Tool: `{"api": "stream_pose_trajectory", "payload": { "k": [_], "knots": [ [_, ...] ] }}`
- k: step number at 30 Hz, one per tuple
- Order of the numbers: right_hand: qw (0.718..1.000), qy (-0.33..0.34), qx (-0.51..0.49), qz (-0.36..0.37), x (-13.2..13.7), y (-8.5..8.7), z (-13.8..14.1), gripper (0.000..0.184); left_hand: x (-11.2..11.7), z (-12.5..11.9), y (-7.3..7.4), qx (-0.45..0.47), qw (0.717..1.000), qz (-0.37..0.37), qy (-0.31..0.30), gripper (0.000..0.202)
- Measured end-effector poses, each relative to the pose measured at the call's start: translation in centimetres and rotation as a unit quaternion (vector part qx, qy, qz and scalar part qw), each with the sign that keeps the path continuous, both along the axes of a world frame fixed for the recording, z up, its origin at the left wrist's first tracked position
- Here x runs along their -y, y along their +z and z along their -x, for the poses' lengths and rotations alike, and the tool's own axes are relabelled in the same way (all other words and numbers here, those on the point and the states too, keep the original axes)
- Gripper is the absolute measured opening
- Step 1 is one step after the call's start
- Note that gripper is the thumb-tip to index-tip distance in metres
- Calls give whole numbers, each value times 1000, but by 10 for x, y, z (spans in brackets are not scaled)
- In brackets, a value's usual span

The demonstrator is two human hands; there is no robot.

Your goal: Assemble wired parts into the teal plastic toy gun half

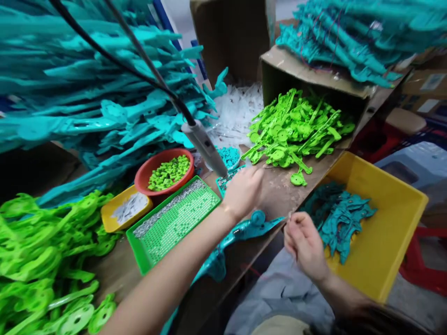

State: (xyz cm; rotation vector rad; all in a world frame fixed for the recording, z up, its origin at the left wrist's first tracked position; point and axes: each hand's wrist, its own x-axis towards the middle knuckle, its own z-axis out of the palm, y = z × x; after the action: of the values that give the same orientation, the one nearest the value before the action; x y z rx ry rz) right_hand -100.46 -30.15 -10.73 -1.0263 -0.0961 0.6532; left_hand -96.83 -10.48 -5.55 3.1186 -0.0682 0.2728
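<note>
My left hand (244, 190) reaches across the brown table (279, 195) toward the spilled heap of bright green plastic parts (296, 130); its fingers are smeared and hidden behind the back of the hand. It is just below the tip of a hanging grey power screwdriver (204, 146). My right hand (303, 242) hovers at the table's near edge with its fingers pinched together; what they hold is too small to name. A teal plastic part (251, 228) lies on the table edge between both hands.
A green tray of screws (139, 244), a red bowl (146, 174) of green bits and a small yellow dish (108, 223) sit left. A yellow bin (394, 232) with teal parts stands right. Teal stacks (87, 93) and a cardboard box (307, 70) crowd the back.
</note>
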Motion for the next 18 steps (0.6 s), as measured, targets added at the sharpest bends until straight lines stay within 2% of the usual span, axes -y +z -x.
{"api": "stream_pose_trajectory", "payload": {
  "k": [2, 4, 5, 7, 9, 11, 13, 16, 18],
  "knots": [
    [995, 44, -90, 21, 4, -9, 10, 31, 3, -81, -14, -21, 998, -53, -24, 32],
    [984, 84, -154, 32, 7, -18, 17, 38, 0, -140, -26, -21, 996, -79, -44, 42],
    [979, 104, -169, 35, 8, -23, 19, 42, -2, -161, -31, -34, 995, -83, -52, 47],
    [972, 153, -175, 36, 10, -33, 22, 49, -9, -187, -41, -49, 993, -88, -62, 53],
    [969, 184, -163, 33, 9, -43, 23, 53, -15, -198, -47, -49, 992, -94, -71, 53],
    [971, 181, -153, 30, 6, -48, 22, 56, -21, -201, -48, -38, 991, -98, -81, 51],
    [975, 162, -148, 27, 4, -45, 21, 56, -25, -201, -42, -38, 991, -100, -85, 50],
    [976, 158, -144, 38, 7, -30, 20, 51, -28, -192, -24, -18, 995, -78, -58, 52],
    [976, 160, -142, 43, 13, -22, 21, 47, -29, -171, -15, 60, 998, -22, -11, 52]
  ]
}}
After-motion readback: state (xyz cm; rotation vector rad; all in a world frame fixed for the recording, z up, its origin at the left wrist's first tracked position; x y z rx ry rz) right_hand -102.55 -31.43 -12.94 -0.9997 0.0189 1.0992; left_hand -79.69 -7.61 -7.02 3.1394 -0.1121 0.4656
